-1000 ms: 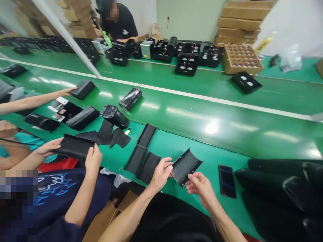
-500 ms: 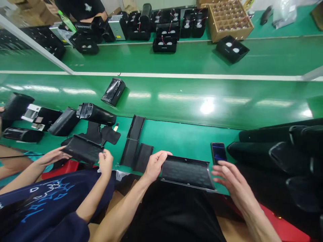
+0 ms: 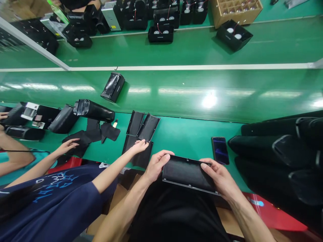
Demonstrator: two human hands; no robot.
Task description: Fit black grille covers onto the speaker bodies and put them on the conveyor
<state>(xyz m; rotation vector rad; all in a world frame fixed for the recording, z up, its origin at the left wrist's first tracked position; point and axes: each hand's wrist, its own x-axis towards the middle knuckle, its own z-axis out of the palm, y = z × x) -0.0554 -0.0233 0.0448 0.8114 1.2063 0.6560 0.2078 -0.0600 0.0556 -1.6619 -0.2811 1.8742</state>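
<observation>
A black rectangular panel (image 3: 188,173) with small tabs along its long edges is held in front of my body, its inner face up. My left hand (image 3: 156,165) grips its left end, thumb on top. On its right end my right hand (image 3: 219,176) is closed, with the thumb over the upper face. Past my right hand a phone (image 3: 220,150) lies on the green table (image 3: 186,132). To my left, a co-worker's hand (image 3: 139,146) touches another black panel (image 3: 148,127), which rests over similar panels.
Large dark rounded pieces (image 3: 272,148) are stacked at the right. Black speaker housings (image 3: 94,111) stand at the left, beside black fabric-like pieces (image 3: 93,131). One housing (image 3: 113,87) sits on the green belt (image 3: 156,97). Across it are open housings (image 3: 160,33) and a divided cardboard box (image 3: 236,11).
My right hand has moved left and closed on the panel's right end. The co-worker's panel has been laid among the others on the table. The view has tilted slightly downward.
</observation>
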